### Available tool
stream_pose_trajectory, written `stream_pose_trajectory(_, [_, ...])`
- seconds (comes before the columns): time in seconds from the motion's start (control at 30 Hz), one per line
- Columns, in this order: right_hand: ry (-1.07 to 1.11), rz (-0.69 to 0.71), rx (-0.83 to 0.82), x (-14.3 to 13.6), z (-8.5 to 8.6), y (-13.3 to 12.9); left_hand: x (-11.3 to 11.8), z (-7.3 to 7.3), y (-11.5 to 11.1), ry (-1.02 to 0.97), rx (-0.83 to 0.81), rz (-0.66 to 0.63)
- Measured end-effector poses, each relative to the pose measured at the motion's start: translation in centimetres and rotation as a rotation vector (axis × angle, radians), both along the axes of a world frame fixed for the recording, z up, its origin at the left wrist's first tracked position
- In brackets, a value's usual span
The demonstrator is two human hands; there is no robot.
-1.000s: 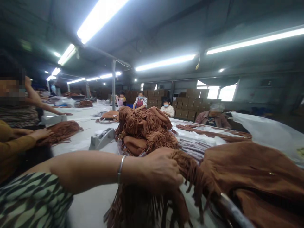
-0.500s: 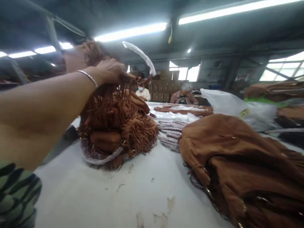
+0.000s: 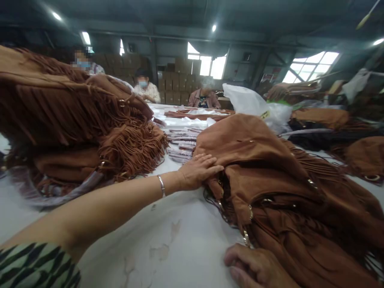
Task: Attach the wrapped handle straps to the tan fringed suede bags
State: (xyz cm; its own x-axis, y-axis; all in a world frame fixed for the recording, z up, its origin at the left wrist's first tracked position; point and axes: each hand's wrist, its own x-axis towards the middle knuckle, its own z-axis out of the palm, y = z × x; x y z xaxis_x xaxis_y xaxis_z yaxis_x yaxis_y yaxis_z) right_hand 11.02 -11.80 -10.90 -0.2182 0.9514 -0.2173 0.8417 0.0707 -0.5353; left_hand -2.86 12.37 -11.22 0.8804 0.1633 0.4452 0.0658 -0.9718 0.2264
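Observation:
My left hand (image 3: 199,172), with a silver bangle at the wrist, rests with spread fingers on the near left edge of a pile of brown suede bags (image 3: 252,138). Low in the picture, my right hand (image 3: 255,266) has its fingers curled beside the metal clasps at the pile's near side; whether it grips anything is hidden. Left of my arm stands a stack of fringed brown bags (image 3: 129,148), one with a plastic-wrapped handle (image 3: 75,194) lying on the white table (image 3: 141,248).
Plastic-wrapped straps (image 3: 183,140) lie between the two piles. Behind are a white plastic bag (image 3: 244,98) and three seated people, one of them a person in a pink jacket (image 3: 195,98). More brown bags (image 3: 364,156) are at the right.
My left hand has let go of the fringed bag it held up at the left and moved right onto the other pile. My right hand has come into view. The view has turned right.

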Motion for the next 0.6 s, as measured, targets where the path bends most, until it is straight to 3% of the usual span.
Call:
stream_pose_trajectory(0.1, [0.05, 0.0, 0.001, 0.2, -0.5, -0.4, -0.1, 1.5, 1.8, -0.187, -0.43, -0.081])
stream_pose_trajectory(0.23, [0.093, -0.011, 0.121, 0.0, -0.6, -0.9, -0.8, 6.0, 2.7, -0.384, -0.59, -0.027])
stream_pose_trajectory(0.4, [0.286, -0.129, 0.4, 0.2, 1.1, -1.3, -1.6, 14.1, 1.6, -0.683, -0.73, 0.064])
stream_pose_trajectory(0.53, [0.584, -0.372, 0.53, 0.8, 2.2, -1.6, -3.6, 21.3, -1.5, -0.762, -0.799, 0.135])
stream_pose_trajectory(0.6, [0.69, -0.514, 0.639, 1.1, 2.4, -1.6, -4.6, 23.4, -3.4, -0.736, -0.822, 0.165])
